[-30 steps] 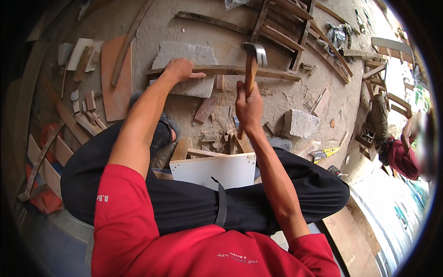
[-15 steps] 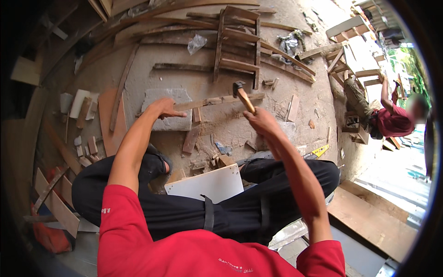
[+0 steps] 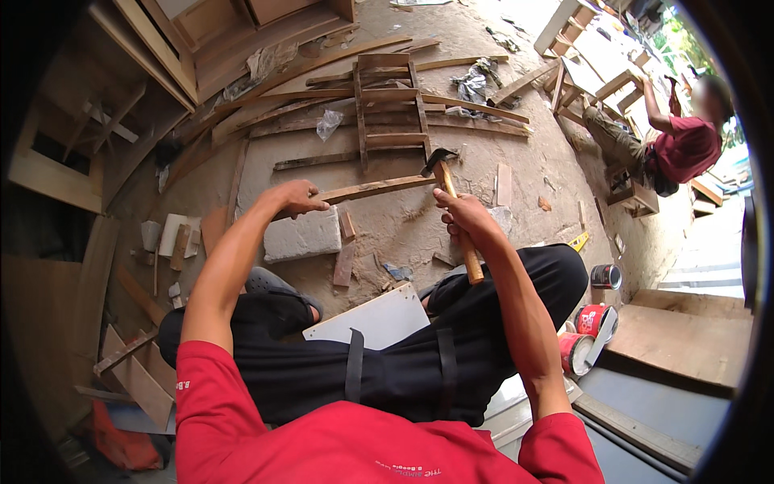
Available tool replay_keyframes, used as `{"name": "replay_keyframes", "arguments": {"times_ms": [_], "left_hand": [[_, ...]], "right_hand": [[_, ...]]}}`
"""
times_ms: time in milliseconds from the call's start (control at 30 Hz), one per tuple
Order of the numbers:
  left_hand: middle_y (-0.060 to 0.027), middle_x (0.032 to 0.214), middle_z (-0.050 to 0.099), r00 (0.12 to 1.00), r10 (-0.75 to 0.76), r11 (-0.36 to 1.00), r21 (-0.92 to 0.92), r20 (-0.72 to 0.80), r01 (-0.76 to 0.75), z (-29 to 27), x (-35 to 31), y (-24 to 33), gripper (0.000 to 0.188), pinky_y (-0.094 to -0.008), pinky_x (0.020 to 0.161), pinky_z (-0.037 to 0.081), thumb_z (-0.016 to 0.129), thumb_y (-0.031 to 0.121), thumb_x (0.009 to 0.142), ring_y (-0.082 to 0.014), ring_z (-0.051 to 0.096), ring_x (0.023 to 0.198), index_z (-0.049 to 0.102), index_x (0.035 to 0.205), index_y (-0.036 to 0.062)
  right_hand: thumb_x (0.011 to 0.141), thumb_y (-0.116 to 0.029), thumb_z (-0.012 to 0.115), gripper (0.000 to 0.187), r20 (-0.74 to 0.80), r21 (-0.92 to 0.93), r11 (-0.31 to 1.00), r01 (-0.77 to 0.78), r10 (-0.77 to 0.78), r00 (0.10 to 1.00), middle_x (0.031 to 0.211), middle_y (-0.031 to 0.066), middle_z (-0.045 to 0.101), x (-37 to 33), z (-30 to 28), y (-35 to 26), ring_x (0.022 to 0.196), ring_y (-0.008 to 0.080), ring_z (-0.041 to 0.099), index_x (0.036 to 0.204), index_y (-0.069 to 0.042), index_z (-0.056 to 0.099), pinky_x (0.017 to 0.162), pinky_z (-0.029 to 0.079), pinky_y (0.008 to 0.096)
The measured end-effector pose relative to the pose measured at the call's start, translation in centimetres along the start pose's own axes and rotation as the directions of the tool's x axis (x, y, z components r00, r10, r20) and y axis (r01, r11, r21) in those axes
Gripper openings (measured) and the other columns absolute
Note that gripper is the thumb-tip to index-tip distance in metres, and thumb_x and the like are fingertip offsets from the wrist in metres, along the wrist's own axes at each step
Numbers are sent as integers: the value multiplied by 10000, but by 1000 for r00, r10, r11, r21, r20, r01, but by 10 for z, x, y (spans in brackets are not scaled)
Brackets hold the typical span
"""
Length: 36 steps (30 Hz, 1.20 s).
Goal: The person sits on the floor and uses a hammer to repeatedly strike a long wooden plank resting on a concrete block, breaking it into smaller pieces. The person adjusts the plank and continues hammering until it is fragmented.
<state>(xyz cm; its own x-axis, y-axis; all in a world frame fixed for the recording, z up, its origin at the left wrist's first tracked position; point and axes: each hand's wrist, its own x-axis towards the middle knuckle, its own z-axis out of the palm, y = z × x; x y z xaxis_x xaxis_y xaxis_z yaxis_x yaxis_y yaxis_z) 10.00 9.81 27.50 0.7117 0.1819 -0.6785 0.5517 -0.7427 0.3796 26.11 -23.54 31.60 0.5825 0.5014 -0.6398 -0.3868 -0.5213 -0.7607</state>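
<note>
My left hand point(image 3: 297, 199) grips the left part of a narrow wooden strip point(image 3: 375, 189), above a pale, rough block point(image 3: 303, 237) on the ground. The strip slants slightly upward to the right. My right hand point(image 3: 466, 214) is wrapped round the wooden handle of a claw hammer point(image 3: 471, 260), whose butt sticks out below the fist. Its dark head is at the strip's right end; whether the claw is hooked on a nail there is too small to tell. Between my legs lies a white board point(image 3: 379, 316) with small holes along its edge.
A ladder-like wooden frame point(image 3: 393, 95) lies ahead among long planks. Paint cans point(image 3: 592, 321) stand by my right knee. Wood offcuts point(image 3: 345, 264) lie near the block. Cabinets point(image 3: 266, 36) stand at far left. A person in a red shirt point(image 3: 685, 149) works at the right.
The hammer has turned, with its head now at the strip's right end and its handle showing below my fist. My left hand still holds the strip. The whole view has shifted.
</note>
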Motion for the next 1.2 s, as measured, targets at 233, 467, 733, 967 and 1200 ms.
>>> {"name": "replay_keyframes", "arguments": {"times_ms": [233, 467, 733, 967, 1200], "left_hand": [[-241, 972, 671, 969, 73, 900, 433, -234, 37, 11, 10, -5, 583, -493, 847, 487, 595, 535, 840, -419, 625, 959, 649, 1051, -6], [-237, 917, 676, 929, 89, 841, 527, -360, 124, 4, 4, 19, 566, -489, 806, 501, 627, 565, 806, -405, 646, 897, 654, 945, 17], [-171, 887, 692, 932, 193, 760, 647, -306, 55, -35, 2, 65, 674, -462, 762, 527, 676, 691, 707, -368, 662, 881, 678, 912, 49], [-174, 892, 697, 962, 150, 684, 726, -228, 66, -76, -7, 124, 641, -443, 780, 525, 665, 675, 732, -352, 665, 901, 709, 903, 58], [-147, 768, 688, 912, 354, 476, 880, -209, 17, -85, -17, 151, 580, -413, 713, 537, 701, 621, 711, -320, 685, 798, 694, 825, 53]], "right_hand": [[905, -414, 642, 443, -13, 23, 997, 75, -75, 997, 599, 35, 485, 4, -5, 8, 446, 159, 500, 735, -37, 485, 402, 437, 339], [917, -413, 605, 488, -66, -105, 989, 103, -110, 992, 581, 82, 524, 15, -5, 21, 482, 213, 571, 715, 20, 502, 429, 477, 367], [859, -332, 542, 435, -100, -223, 974, 36, -59, 993, 676, 180, 632, 32, 3, 35, 585, 298, 639, 795, 91, 618, 566, 518, 419], [833, -275, 562, 385, -174, -349, 933, 91, -159, 972, 750, 228, 657, 39, 16, 26, 700, 320, 700, 891, 102, 616, 609, 561, 420], [880, -135, 604, 491, -112, 13, 956, 294, -291, 950, 842, 154, 621, 18, 36, 2, 580, 194, 648, 1280, 42, 379, 448, 546, 320]]}}
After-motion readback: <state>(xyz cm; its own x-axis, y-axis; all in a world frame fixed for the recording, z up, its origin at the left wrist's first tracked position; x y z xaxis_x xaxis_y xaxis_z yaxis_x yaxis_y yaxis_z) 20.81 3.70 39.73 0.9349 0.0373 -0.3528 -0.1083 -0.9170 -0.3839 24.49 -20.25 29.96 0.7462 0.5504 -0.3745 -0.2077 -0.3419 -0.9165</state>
